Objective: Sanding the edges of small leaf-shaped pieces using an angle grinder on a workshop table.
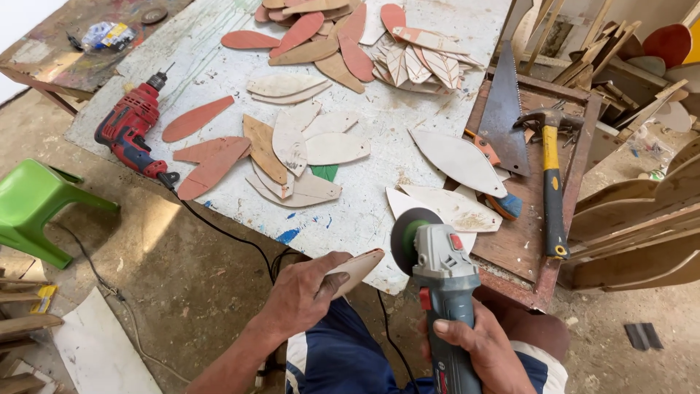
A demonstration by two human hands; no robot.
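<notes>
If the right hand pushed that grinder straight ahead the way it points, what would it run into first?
Probably the pale leaf-shaped cutouts at the table's near edge, just beyond the angle grinder in the right hand. Depth is hard to judge.

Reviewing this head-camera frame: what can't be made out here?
- Leaf-shaped wood piece: its near end is covered by the left hand.
- Angle grinder: lower grip wrapped by the right hand; disc seen at an angle, so spinning or still is unclear, as is contact with the piece.
- Handsaw: handle hidden under pale cutouts.
- Small packets at the far bench corner: too small to identify.
</notes>
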